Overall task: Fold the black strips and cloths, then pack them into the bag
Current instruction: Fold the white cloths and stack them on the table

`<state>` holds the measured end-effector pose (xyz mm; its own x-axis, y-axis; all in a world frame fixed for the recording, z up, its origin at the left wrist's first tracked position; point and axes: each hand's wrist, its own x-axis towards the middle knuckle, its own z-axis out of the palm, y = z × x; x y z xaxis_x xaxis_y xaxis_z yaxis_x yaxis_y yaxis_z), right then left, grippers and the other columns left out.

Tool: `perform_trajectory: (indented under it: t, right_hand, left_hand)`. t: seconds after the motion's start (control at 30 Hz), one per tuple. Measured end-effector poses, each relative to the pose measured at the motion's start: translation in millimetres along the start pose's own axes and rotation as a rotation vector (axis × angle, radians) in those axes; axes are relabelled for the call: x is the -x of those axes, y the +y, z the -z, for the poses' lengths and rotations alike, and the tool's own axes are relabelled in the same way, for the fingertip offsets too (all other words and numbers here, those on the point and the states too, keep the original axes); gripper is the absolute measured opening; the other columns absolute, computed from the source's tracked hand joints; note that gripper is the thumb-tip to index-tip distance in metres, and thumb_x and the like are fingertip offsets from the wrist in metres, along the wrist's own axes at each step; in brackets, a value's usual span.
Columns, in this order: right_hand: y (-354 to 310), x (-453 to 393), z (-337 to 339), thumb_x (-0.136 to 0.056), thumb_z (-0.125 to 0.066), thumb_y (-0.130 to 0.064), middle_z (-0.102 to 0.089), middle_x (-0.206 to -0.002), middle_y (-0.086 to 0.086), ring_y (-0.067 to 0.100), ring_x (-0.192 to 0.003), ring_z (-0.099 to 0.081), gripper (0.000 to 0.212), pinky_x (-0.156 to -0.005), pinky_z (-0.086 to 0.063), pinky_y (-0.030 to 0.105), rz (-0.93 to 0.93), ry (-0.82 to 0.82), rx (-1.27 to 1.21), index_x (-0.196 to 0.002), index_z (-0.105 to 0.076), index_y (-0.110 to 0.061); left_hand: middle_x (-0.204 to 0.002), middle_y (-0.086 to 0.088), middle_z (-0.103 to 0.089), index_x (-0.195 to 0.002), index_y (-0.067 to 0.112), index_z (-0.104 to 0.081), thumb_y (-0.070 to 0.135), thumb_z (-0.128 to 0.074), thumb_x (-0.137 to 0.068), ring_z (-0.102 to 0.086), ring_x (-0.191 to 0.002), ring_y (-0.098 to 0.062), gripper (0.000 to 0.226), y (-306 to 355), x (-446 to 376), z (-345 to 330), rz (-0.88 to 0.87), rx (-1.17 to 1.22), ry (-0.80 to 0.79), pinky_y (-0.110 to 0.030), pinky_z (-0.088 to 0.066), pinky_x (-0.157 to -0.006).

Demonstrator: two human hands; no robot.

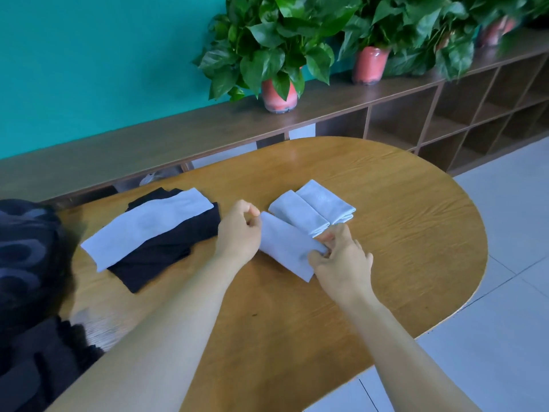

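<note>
Head view showed a folded pale cloth (286,246) on the tabletop (401,233) between both hands: left hand (239,231) apparently pinching its far corner, right hand (341,260) pinching its near edge.

On the oval wooden table (386,263), the left hand (239,231) pinched the far corner of a folded pale-blue cloth (285,248) while the right hand (341,260) gripped its near edge. Two folded pale-blue cloths (312,208) lay just beyond. To the left, an unfolded pale cloth (142,226) rested across black strips (166,248), near a dark patterned bag (26,263).
</note>
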<state>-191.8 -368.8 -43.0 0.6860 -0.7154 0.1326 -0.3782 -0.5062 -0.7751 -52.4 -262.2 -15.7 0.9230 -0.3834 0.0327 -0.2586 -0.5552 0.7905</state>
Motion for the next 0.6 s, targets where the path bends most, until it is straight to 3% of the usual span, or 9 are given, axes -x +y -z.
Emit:
perform_trajectory:
  t: [0.2,0.33,0.43,0.53,0.6]
  right_hand:
    - [-3.5,-38.9,13.1,-0.084,-0.058,-0.017,-0.053,-0.076,-0.013,0.015,-0.089,-0.046,0.021,-0.078,-0.018,0.029,0.003,0.119,0.001,-0.095,-0.042,-0.025]
    - [1.4,-66.7,18.2,-0.085,-0.057,-0.017,-0.051,-0.073,-0.014,0.017,-0.089,-0.046,0.019,-0.079,-0.019,0.031,-0.029,0.212,0.006,-0.096,-0.044,-0.024]
    - [8.0,-86.3,19.4,-0.086,-0.056,-0.019,-0.051,-0.072,-0.013,0.016,-0.087,-0.045,0.016,-0.080,-0.018,0.031,-0.068,0.280,0.015,-0.095,-0.044,-0.023]
    - [17.6,-100.8,17.6,-0.087,-0.054,-0.021,-0.055,-0.073,-0.011,0.016,-0.087,-0.044,0.014,-0.079,-0.017,0.031,-0.117,0.306,0.047,-0.097,-0.044,-0.023]
    - [23.7,-106.8,15.2,-0.087,-0.053,-0.022,-0.056,-0.074,-0.011,0.016,-0.087,-0.043,0.013,-0.078,-0.017,0.031,-0.139,0.303,0.082,-0.097,-0.044,-0.024]
  left_hand:
    - [-0.101,0.010,-0.060,-0.097,0.019,-0.066,0.002,-0.036,-0.096,-0.053,-0.089,-0.011,0.034,38.8,-39.8,-15.8,-0.087,0.064,-0.071,-0.017,-0.036,-0.063]
    - [-0.127,0.010,-0.057,-0.117,0.022,-0.067,0.000,-0.038,-0.094,-0.048,-0.117,-0.006,0.043,57.3,-61.7,-29.7,-0.083,0.182,-0.227,-0.018,-0.033,-0.090]
    - [-0.138,0.009,-0.051,-0.128,0.025,-0.061,-0.003,-0.039,-0.091,-0.044,-0.128,-0.009,0.052,64.6,-75.8,-45.6,-0.089,0.179,-0.298,-0.019,-0.031,-0.094]
    - [-0.143,0.006,-0.049,-0.130,0.026,-0.059,-0.001,-0.039,-0.093,-0.045,-0.128,-0.012,0.050,60.1,-92.0,-64.0,-0.109,0.139,-0.320,-0.018,-0.033,-0.092]
    - [-0.141,0.005,-0.050,-0.130,0.025,-0.059,-0.001,-0.039,-0.095,-0.053,-0.110,-0.008,0.048,54.2,-100.7,-73.9,-0.139,0.094,-0.329,-0.013,-0.037,-0.080]
